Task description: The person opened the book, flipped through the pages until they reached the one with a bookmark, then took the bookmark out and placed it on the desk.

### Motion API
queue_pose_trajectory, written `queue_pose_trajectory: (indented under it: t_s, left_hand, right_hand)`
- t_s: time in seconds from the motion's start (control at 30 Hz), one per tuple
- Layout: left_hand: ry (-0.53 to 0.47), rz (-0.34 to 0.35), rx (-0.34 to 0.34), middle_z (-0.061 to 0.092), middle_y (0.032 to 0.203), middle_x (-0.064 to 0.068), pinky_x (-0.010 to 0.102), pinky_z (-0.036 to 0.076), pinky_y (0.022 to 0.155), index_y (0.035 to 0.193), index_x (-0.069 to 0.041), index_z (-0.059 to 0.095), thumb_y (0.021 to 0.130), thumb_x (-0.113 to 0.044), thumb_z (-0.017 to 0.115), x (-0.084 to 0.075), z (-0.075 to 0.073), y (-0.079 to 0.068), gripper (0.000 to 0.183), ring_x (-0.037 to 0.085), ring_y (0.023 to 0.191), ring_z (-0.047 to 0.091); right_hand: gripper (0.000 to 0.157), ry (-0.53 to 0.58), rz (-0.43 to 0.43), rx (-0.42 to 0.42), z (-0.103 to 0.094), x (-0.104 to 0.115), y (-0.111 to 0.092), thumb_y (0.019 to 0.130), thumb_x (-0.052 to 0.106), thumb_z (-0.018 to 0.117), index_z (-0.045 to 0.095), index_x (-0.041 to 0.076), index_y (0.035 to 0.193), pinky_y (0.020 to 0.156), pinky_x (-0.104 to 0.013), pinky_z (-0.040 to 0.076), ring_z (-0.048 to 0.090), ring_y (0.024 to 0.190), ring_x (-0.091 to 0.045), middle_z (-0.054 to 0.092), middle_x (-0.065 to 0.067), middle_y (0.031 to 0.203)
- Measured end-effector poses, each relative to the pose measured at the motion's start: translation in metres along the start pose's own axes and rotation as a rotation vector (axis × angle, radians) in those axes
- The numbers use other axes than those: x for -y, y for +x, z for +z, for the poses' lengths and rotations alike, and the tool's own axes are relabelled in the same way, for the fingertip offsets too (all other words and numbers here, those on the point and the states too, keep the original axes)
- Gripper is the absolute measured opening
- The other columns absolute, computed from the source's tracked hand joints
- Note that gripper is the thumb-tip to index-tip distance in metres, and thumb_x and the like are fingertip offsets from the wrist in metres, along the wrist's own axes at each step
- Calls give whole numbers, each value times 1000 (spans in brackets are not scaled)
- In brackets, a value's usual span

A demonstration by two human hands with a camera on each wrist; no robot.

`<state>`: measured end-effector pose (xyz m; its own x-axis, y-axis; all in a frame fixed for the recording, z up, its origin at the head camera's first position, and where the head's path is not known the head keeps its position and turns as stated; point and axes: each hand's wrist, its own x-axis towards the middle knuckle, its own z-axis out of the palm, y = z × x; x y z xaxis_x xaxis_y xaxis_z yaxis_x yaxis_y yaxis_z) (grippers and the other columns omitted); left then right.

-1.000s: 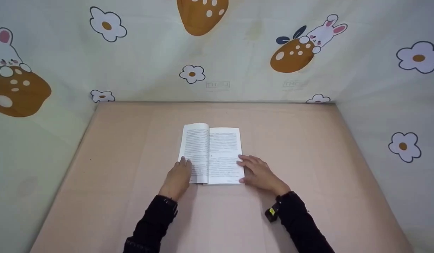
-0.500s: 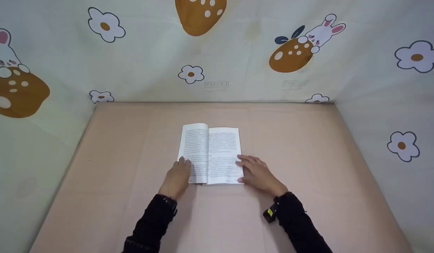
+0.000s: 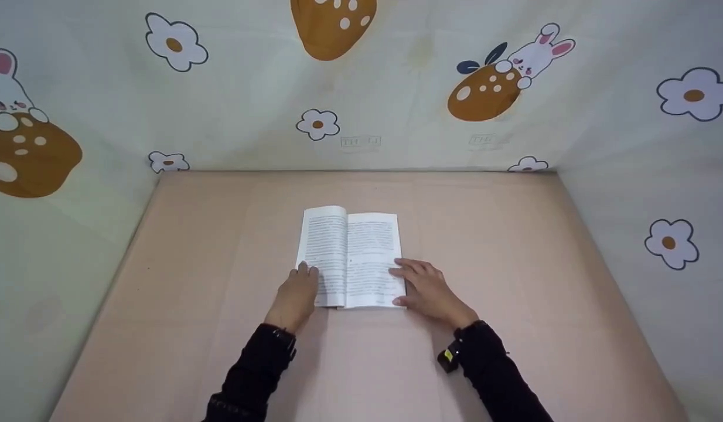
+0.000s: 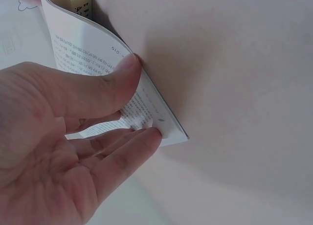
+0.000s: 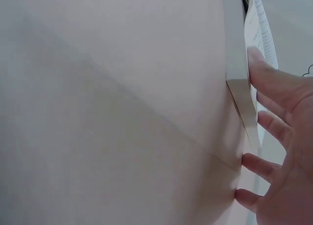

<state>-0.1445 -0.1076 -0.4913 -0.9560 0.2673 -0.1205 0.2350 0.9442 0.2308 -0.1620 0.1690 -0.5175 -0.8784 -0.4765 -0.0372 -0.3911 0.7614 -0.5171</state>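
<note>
On the pale pink tabletop [image 3: 361, 369]: bare left hand [image 3: 295, 295], fingers extended, thumb and fingertips resting on open white printed paper book [image 3: 347, 252], lying between both hands; bare right hand [image 3: 433, 293], fingers spread, touching its right edge.

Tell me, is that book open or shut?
Open: the head view shows the book with printed pages facing up either side of its fold.

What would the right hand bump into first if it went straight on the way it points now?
The right hand would meet the open book first: in the head view, its fingers overlap the edge of the right-hand page. Whether it would slide over or push the book is unclear.
</note>
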Motion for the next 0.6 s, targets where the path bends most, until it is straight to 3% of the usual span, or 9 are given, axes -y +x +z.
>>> queue_pose_trajectory:
  t_s: [0.13,0.27,0.4,0.6]
  left_hand:
    - [10,10,-10,45,125,36,39,55,76,120,14,47,76,17,60,0,-1,-1,47,42,104,54]
    - [4,-11,19,43,129,37,41,54,82,123,14,46,76,17,59,-1,-1,1,49,44,109,52]
    - [-1,-16,41,41,130,38,42,53,84,125,15,45,76,17,59,-1,-1,2,51,45,112,50]
    - [-11,3,15,42,128,39,43,54,81,122,15,45,76,18,56,-1,-2,0,48,46,109,51]
  right_hand:
    - [72,-82,-35,111,-9,3,2,79,36,70,39,24,142,100,-59,29,29,132,-39,32,-10,148]
    - [75,-135,-36,179,-15,5,7,76,39,72,37,30,143,99,-56,30,29,128,-38,30,-10,147]
    - [72,-124,-40,174,-16,3,10,74,39,73,43,33,139,100,-53,30,30,125,-36,31,-9,146]
    - [64,-115,-76,111,-12,-1,11,76,39,72,49,32,135,96,-53,32,33,122,-35,36,-9,142]
